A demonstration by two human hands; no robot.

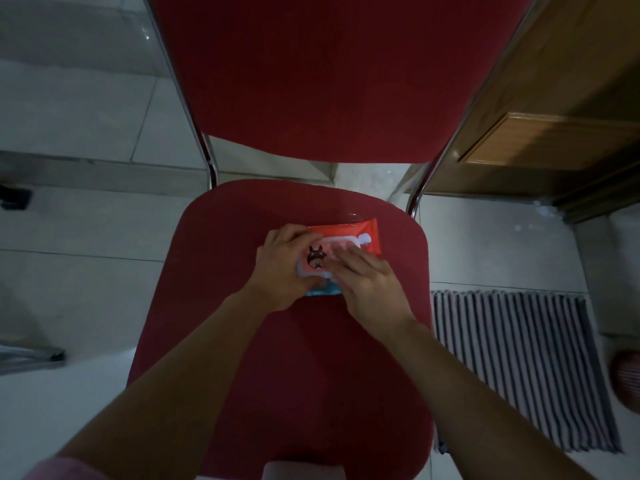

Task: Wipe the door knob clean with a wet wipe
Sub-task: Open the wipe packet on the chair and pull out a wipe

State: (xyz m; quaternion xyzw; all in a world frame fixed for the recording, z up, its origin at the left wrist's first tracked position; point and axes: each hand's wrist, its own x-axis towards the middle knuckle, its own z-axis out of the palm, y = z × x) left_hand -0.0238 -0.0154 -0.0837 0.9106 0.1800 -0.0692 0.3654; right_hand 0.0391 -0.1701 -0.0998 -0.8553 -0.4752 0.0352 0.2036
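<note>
An orange wet wipe pack (360,233) with a pink lid and a cartoon figure lies on the red seat of a chair (284,358). My left hand (282,268) grips the pack's left end, thumb under its near edge. My right hand (363,278) lies flat on the lid, fingers pointing left across it. The lid looks closed and no loose wipe shows. No door knob is in view.
The chair's red backrest (332,74) and chrome frame rise ahead. A wooden door (554,133) stands at the right. A striped mat (519,368) lies on the white tiled floor right of the seat.
</note>
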